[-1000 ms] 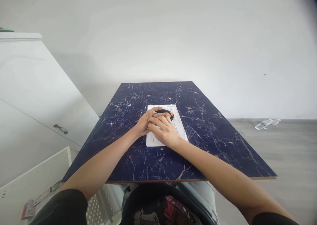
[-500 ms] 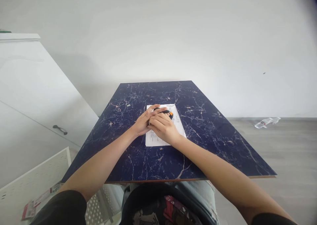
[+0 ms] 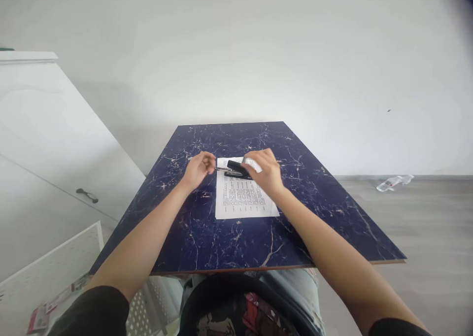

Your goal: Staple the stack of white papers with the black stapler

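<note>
A black stapler [image 3: 240, 172] lies sideways above a printed sheet of paper [image 3: 244, 203], its top and base parted. From its left end a thin metal part [image 3: 222, 169] sticks out. My right hand [image 3: 266, 171] is wrapped round the stapler's right end, hiding that end. My left hand [image 3: 201, 168] has its fingers curled together at the tip of the metal part, in a pinch that is partly blurred. The sheet lies flat on the dark blue marbled table [image 3: 207, 242], its lines of print facing up.
A white cabinet [image 3: 44, 129] with a dark handle [image 3: 87, 195] stands to the left. Below it is a white perforated basket [image 3: 55, 257] with small packets [image 3: 39, 319]. A clear plastic piece [image 3: 393, 183] lies on the floor by the wall at right.
My hands, which were together over the stapler, have moved apart, left hand leftward and right hand rightward. The stapler's halves and metal part now show, and more of the sheet is uncovered.
</note>
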{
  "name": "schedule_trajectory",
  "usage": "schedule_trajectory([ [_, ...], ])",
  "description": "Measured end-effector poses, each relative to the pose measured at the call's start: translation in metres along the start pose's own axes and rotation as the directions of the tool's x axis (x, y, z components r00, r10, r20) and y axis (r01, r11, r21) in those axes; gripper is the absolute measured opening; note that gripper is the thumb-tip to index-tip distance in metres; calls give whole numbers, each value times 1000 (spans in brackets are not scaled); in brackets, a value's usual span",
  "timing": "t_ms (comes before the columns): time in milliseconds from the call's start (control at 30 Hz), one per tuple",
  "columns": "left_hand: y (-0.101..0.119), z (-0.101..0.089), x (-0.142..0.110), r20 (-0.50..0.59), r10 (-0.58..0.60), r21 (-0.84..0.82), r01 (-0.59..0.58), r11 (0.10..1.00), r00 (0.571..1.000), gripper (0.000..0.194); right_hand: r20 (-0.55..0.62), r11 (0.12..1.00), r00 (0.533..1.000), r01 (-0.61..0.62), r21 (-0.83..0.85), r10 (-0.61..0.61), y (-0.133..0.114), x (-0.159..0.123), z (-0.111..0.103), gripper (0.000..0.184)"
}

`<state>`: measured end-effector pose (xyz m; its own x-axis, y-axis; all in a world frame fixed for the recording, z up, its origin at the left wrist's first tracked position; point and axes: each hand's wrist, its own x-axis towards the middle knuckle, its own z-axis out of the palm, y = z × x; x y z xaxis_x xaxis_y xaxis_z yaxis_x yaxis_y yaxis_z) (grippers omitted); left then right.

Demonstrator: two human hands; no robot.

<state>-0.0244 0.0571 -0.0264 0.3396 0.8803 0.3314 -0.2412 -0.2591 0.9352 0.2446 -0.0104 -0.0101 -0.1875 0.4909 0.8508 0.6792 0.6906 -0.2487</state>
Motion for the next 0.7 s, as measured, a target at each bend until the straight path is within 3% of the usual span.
schedule_trajectory([
  [33,-2,-16,4,-83,26,214,-7,977,996,44,-33,995,995,-93,-27,92,19,0,-6,15],
  [67,-4,-32,7,-151,71,460,7,888,986,41,-42,981,982,-185,-57,183,40,-1,-11,16],
  [133,-8,-59,9,-247,200,799,82,595,948,37,-10,926,933,-360,-116,361,82,-9,-21,16],
  [200,-13,-77,8,-357,284,894,237,380,890,28,15,839,844,-531,-117,536,117,-20,-29,11],
  [267,-19,-87,7,-429,324,897,358,258,843,16,17,735,737,-673,-83,676,141,-31,-34,6],
  [367,-27,-90,7,-433,303,901,409,145,849,19,-16,632,632,-775,-11,774,160,-43,-36,6],
  [533,-32,-86,8,-429,189,903,421,84,883,39,-16,610,610,-792,14,792,173,-48,-31,15],
  [700,-31,-85,9,-391,122,920,387,59,912,41,26,679,682,-722,-128,730,182,-49,-24,25],
])
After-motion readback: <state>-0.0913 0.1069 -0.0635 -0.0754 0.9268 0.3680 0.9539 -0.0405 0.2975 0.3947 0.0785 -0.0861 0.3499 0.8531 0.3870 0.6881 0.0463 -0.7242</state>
